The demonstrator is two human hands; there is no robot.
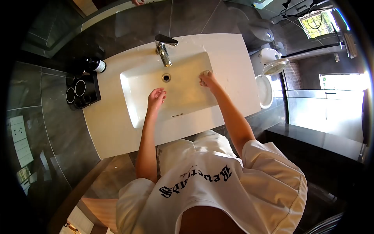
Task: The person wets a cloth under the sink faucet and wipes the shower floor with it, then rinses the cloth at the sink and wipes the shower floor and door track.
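My right hand [208, 79] is closed against the right side wall of the white sink [183, 93]. A small pale thing shows at its fingers, too small to name; it may be a wadded cloth or sponge. Over the left part of the basin hangs my left hand [156, 98], its fingers loosely curled and slightly apart, with nothing visible in them. Between and beyond the hands lies the round drain [166, 78]. The chrome faucet [163, 52] stands behind it, its lever on top, and no water shows running from it.
A white countertop [233, 70] surrounds the basin. At its left end are a black tray [92, 87] with round cups and a dark pump bottle [96, 65]. To the right stands a toilet [265, 91] with its lid raised. A mirror runs along the back wall.
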